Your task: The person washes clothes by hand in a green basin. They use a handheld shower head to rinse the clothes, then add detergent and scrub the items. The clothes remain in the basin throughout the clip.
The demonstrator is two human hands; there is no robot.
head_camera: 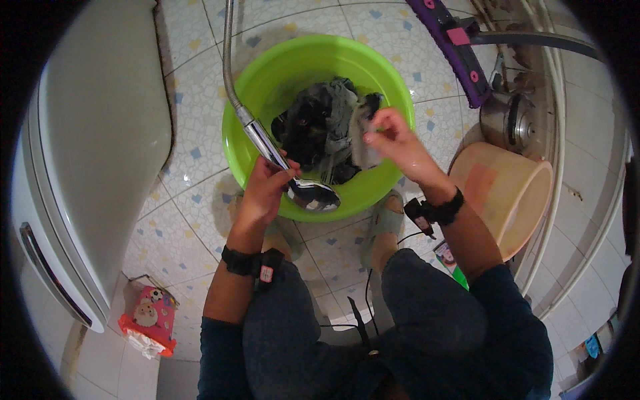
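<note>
A round green plastic basin point(235, 140) stands on the floor before me, with dark and grey wet clothes point(312, 125) inside. My left hand point(272, 180) grips the chrome handle of a hand shower point(267, 143) over the basin's near left side. The shower head faces down, and its metal hose point(228, 55) runs up and out of view. Over the right part of the basin is my right hand point(397, 142), fingers curled, beside a pale grey piece of cloth point(364, 135). Blur hides whether its fingers hold that cloth.
At the right, a peach plastic bucket point(480, 190) lies tilted near a metal pot point(495, 117) and a purple mop head point(452, 55). A white appliance point(105, 115) with a handle stands at the left. Nearby is a pink lined bin point(155, 312). Pipes run along the right wall.
</note>
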